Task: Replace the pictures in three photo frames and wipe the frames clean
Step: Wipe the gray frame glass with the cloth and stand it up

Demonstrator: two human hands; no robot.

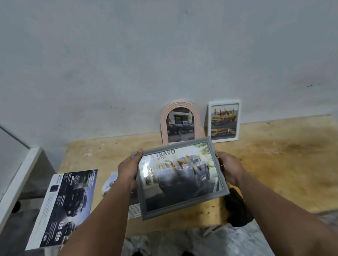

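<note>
I hold a grey rectangular photo frame above the wooden table, tilted toward me. It shows a grey pickup truck picture, and brown streaks run down its glass. My left hand grips its left edge with the thumb over the top corner. My right hand grips its right edge. A pink arched frame with a dark truck picture leans on the wall behind. Beside it stands a white rectangular frame, its glass also streaked brown.
A large car brochure overhangs the table's left front corner. More printed sheets lie under the held frame, with a white crumpled piece nearby. A black cloth lies at the front edge. A white ledge stands to the left.
</note>
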